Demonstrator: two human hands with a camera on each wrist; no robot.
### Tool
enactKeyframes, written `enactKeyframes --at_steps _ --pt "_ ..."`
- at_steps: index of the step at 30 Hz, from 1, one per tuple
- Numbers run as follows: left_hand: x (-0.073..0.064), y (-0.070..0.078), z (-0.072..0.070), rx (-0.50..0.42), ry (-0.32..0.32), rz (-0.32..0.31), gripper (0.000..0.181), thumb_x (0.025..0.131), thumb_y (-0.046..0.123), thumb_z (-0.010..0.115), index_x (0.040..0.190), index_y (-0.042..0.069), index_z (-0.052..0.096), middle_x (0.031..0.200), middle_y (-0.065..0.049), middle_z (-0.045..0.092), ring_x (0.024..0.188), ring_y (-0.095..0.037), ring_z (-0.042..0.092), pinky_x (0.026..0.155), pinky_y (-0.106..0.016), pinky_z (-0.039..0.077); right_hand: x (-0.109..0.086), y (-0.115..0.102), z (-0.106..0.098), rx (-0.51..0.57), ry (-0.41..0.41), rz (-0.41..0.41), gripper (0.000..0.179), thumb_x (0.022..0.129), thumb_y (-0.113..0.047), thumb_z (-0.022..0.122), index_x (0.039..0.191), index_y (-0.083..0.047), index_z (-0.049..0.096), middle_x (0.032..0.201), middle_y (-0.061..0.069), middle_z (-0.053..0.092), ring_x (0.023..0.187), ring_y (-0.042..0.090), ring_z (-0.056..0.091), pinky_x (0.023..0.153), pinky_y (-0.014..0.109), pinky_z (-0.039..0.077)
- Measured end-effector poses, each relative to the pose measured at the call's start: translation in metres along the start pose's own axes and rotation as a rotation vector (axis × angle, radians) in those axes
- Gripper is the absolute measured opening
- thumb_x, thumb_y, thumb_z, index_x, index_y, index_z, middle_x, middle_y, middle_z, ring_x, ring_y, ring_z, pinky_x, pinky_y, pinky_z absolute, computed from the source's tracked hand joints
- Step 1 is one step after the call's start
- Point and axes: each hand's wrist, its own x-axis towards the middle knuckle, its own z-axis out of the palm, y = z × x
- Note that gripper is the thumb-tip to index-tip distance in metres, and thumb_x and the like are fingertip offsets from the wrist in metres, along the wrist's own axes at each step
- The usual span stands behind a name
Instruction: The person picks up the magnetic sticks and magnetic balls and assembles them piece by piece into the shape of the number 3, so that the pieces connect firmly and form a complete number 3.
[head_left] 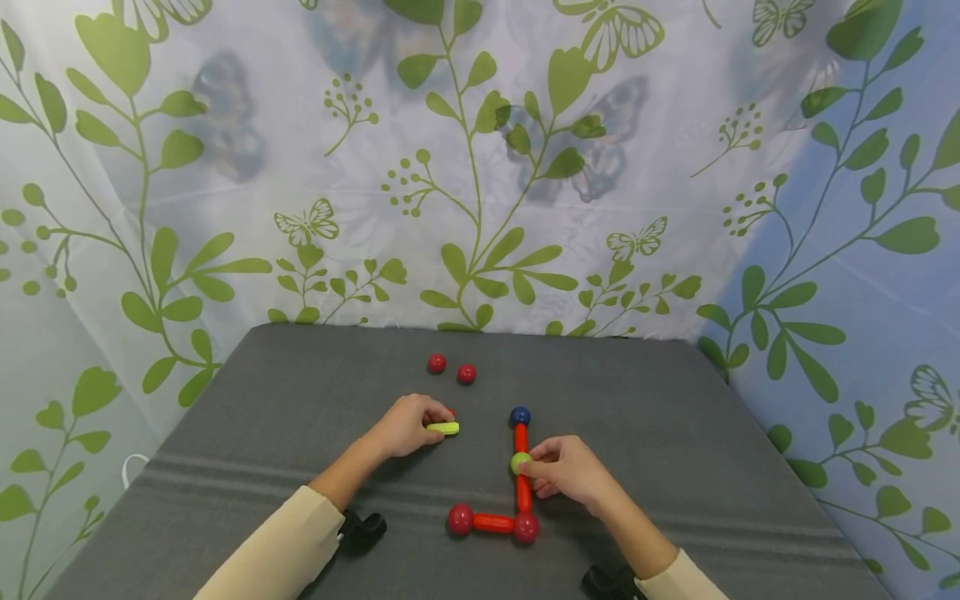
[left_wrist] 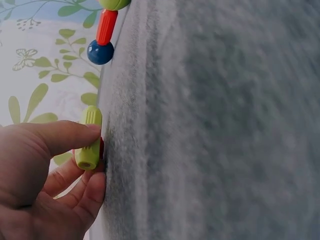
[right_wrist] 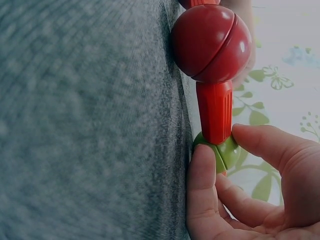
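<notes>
Near the middle of the table, my left hand point(head_left: 408, 425) pinches a yellow-green rod point(left_wrist: 92, 118) between thumb and fingers. A bit of something red point(head_left: 452, 412) shows just behind that rod, mostly hidden. My right hand point(head_left: 576, 473) grips a green ball point(head_left: 517, 460) on a joined figure of balls and rods. From this ball one red rod point(head_left: 521, 437) runs to a blue ball point(head_left: 520, 416) at the far end. Another red rod point(right_wrist: 215, 111) leads back to a red corner ball point(head_left: 527, 527), where a third rod point(head_left: 493, 523) turns left to a red end ball point(head_left: 461, 520).
Two loose red balls, one left point(head_left: 437, 363) and one right point(head_left: 467, 374), lie farther back on the grey tabletop point(head_left: 660, 400). Behind the table hangs a leaf-and-butterfly patterned curtain point(head_left: 375, 275). Black straps with devices sit at both wrists.
</notes>
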Motion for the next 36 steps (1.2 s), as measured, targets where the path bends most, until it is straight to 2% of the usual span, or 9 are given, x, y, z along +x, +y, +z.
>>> enactKeyframes --at_steps 5,12,15,19,23,29,36 --pt "0.005 -0.001 0.004 -0.104 0.012 -0.031 0.022 0.084 0.004 0.082 0.104 0.014 0.08 0.095 0.002 0.076 0.081 -0.009 0.062 0.075 -0.026 0.053 -0.001 0.0 0.001 -0.002 0.012 0.0 0.035 0.087 -0.02 0.083 0.107 0.005 0.069 0.091 0.012 0.071 0.068 0.019 0.071 0.067 0.037 0.062" --pt "0.009 0.003 0.011 -0.301 0.043 -0.142 0.021 0.083 0.007 0.084 0.102 0.017 0.082 0.1 0.0 0.076 0.082 -0.013 0.063 0.074 -0.028 0.053 0.0 0.001 0.002 -0.008 0.021 0.0 0.035 0.088 -0.019 0.082 0.109 0.005 0.069 0.091 0.012 0.071 0.068 0.02 0.071 0.067 0.038 0.062" --pt "0.011 0.003 0.013 -0.336 0.067 -0.176 0.021 0.083 0.008 0.085 0.101 0.017 0.082 0.101 -0.001 0.075 0.084 -0.014 0.064 0.076 -0.029 0.054 0.001 0.002 0.002 -0.011 0.023 0.003 0.034 0.088 -0.019 0.082 0.109 0.005 0.069 0.091 0.012 0.071 0.068 0.02 0.071 0.067 0.038 0.062" --pt "0.014 0.005 0.018 -0.352 0.089 -0.204 0.02 0.083 0.008 0.084 0.101 0.017 0.082 0.103 -0.001 0.075 0.086 -0.014 0.064 0.078 -0.028 0.055 0.001 0.002 0.002 -0.013 0.025 0.003 0.035 0.088 -0.02 0.082 0.109 0.005 0.069 0.09 0.011 0.072 0.068 0.02 0.07 0.067 0.038 0.062" --pt "0.017 0.008 0.023 -0.362 0.094 -0.206 0.019 0.084 0.009 0.084 0.102 0.015 0.082 0.104 -0.002 0.075 0.088 -0.014 0.064 0.078 -0.028 0.055 0.0 0.001 0.002 -0.017 0.032 0.007 0.035 0.087 -0.021 0.083 0.108 0.004 0.07 0.088 0.011 0.072 0.068 0.02 0.07 0.067 0.038 0.062" --pt "0.022 0.014 0.028 -0.358 0.104 -0.191 0.018 0.085 0.01 0.084 0.102 0.015 0.082 0.103 -0.003 0.075 0.087 -0.014 0.063 0.079 -0.028 0.055 0.001 0.001 0.003 -0.018 0.039 0.01 0.035 0.087 -0.021 0.083 0.107 0.004 0.07 0.087 0.01 0.072 0.067 0.02 0.07 0.066 0.038 0.062" --pt "0.029 0.021 0.032 -0.307 0.12 -0.147 0.018 0.086 0.012 0.082 0.104 0.018 0.081 0.103 -0.001 0.074 0.087 -0.015 0.062 0.079 -0.03 0.055 0.001 0.001 0.003 -0.016 0.035 0.007 0.035 0.087 -0.021 0.083 0.107 0.005 0.07 0.087 0.01 0.072 0.066 0.019 0.07 0.066 0.037 0.062"
